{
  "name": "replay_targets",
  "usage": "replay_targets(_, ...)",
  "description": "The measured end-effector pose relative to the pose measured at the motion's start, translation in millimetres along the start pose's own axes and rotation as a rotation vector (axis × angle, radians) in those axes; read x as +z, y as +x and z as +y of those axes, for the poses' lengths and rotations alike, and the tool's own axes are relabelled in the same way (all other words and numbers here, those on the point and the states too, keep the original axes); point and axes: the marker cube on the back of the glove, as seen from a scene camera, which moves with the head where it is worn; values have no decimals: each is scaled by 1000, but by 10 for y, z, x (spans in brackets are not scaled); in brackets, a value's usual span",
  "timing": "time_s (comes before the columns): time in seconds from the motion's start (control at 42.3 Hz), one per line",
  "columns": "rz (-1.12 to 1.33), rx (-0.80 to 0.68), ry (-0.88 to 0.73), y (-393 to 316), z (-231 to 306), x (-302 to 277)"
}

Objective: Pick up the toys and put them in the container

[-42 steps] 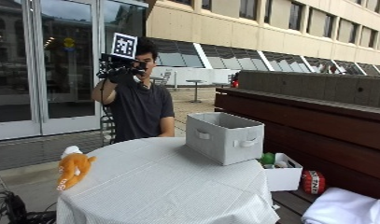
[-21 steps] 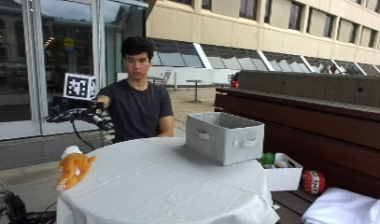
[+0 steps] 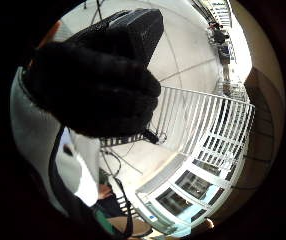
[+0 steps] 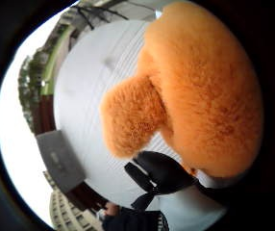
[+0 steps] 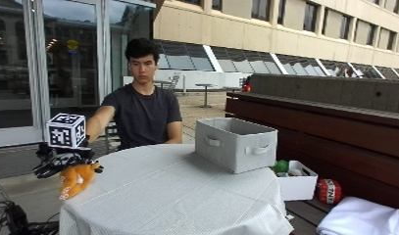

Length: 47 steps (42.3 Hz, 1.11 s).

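Resting on white-clothed round table, orange plush toy outdoors.

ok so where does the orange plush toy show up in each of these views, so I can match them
Outside view: the orange plush toy hangs over the near-left edge of the table, under the gloved right hand.
Thumb side palm view: the toy fills much of the picture, close to the palm.
Little finger side palm view: not visible; gloved fingers block much of it.
Shared landmark: the grey container on the white tablecloth, also in the thumb side view.
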Motion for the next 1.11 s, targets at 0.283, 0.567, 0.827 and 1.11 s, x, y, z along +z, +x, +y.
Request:
replay_targets(0.283, -62, 31, -125, -55, 19, 213)
replay_targets(0.567, -110, 2, -203, -58, -19, 155)
replay_targets(0.827, -54, -10, -95, 96, -72, -21)
replay_targets(1.11, -101, 15, 23, -22, 58, -458)
